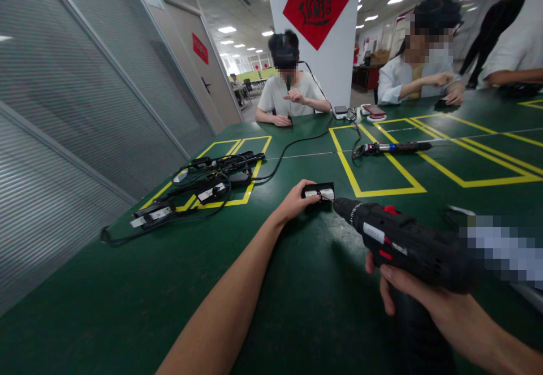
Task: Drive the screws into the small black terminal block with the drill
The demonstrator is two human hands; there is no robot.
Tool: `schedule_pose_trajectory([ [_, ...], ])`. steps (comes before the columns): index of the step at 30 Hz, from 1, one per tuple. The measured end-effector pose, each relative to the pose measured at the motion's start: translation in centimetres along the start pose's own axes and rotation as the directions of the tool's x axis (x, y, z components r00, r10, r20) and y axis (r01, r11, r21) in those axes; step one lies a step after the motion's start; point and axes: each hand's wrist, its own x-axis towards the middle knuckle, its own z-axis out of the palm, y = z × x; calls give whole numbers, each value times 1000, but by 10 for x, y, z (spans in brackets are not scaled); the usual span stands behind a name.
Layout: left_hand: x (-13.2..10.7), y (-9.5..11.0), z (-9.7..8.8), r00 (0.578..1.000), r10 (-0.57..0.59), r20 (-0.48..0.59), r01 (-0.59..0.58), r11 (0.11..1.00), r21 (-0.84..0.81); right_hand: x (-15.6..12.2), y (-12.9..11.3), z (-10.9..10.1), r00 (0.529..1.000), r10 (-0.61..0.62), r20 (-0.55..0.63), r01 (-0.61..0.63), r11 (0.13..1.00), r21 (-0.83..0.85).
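Observation:
My right hand point(419, 296) is wrapped round the handle of a black cordless drill point(399, 239) with red buttons. The drill points left and away from me, its chuck close to a small black box-like part point(321, 187) with a white label. Fingers of my left hand point(299, 201) grip that part at its left end and hold it on the green table. A thin bit seems to run from the chuck to the part's labelled side; whether it touches a screw is too small to tell.
Black power adapters with tangled cables point(207, 185) lie at the left within yellow tape lines. A soldering-iron-like tool point(396, 147) lies at the right. A person point(292, 95) sits opposite with a screwdriver; another person point(424, 75) works at the right. A blurred-out flat device point(509, 250) lies at the right edge.

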Motion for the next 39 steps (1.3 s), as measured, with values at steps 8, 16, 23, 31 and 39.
schedule_pose_trajectory([
  [8, -1, 1, 0, 1000, 4, 2, -4, 1000, 3, -7, -1, 2, 998, 63, 11, -62, 997, -35],
  [16, 0, 0, 0, 1000, 15, 12, -15, 1000, -14, -8, -2, 5, 996, 86, -1, -86, 996, -36],
  [23, -1, -2, 1, 1000, 13, -7, -13, 1000, 10, -4, 0, 4, 997, 77, -4, -77, 997, -17],
  [31, 0, -1, 1, 1000, 16, 0, -16, 1000, 2, -3, -3, 3, 997, 76, 20, -76, 997, -33],
  [39, -2, 2, 0, 1000, 27, 7, -27, 999, 16, -3, -4, 4, 999, 45, 4, -45, 999, -11],
])
